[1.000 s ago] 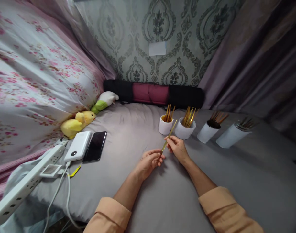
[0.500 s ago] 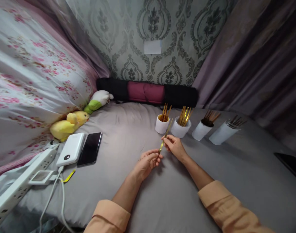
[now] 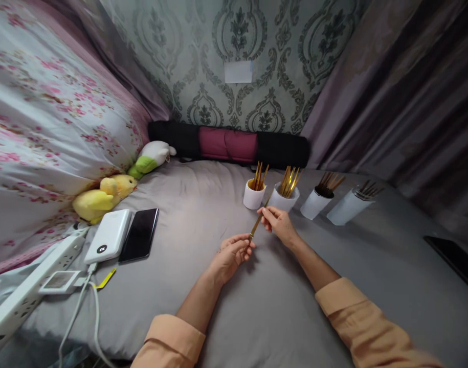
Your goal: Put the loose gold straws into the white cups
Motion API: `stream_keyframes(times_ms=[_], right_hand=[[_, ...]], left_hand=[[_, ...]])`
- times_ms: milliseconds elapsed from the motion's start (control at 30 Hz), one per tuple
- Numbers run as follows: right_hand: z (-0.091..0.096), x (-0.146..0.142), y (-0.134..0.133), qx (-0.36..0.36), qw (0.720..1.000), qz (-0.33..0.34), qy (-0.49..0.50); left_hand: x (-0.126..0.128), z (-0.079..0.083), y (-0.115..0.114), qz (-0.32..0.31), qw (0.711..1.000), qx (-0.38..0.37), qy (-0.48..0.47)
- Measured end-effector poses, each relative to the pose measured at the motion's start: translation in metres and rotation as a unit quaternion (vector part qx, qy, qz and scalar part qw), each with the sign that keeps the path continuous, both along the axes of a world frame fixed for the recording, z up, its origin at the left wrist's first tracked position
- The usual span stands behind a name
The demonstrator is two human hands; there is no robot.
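A thin, flat gold-coloured stick slants between my two hands, above the grey sheet. My left hand pinches its lower end. Farther up, the fingertips of my right hand close on the stick near its upper end, and a short tip pokes out beyond them. Just past my right hand stand a white cup and a wider white cup, both with several gold sticks upright in them. My right hand partly covers the wider cup's lower front in this view.
Two more white holders, one with brown sticks and one with dark sticks, stand to the right. At left lie a phone, a white power bank, a power strip, cables and plush toys. A black-and-maroon roll lies along the wall.
My right hand has shifted up along the stick toward its far end, so less of the tip sticks out. My left hand keeps its pinch. The whole view has shifted slightly.
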State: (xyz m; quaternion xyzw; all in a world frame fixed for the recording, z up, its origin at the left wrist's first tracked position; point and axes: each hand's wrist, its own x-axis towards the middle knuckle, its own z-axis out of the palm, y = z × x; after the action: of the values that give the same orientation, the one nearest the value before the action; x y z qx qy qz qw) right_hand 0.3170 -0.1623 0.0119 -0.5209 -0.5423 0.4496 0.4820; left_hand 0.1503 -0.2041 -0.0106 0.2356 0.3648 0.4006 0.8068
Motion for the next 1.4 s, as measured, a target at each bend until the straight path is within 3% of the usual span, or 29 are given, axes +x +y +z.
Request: stream_keyframes(times_ms=[500, 1000, 1400], right_hand=[[0.032, 0.016, 0.025, 0.028, 0.997, -0.064, 0.031], [0.044, 0.029, 0.036, 0.003, 0.995, -0.07, 0.064], [0.054, 0.027, 0.035, 0.016, 0.997, -0.065, 0.024]], left_hand=[[-0.002, -0.002, 0.0, -0.004, 1.0, 0.007, -0.004], [-0.002, -0.001, 0.0, -0.003, 1.0, 0.003, -0.006], [-0.003, 0.003, 0.0, 0.001, 1.0, -0.012, -0.005]])
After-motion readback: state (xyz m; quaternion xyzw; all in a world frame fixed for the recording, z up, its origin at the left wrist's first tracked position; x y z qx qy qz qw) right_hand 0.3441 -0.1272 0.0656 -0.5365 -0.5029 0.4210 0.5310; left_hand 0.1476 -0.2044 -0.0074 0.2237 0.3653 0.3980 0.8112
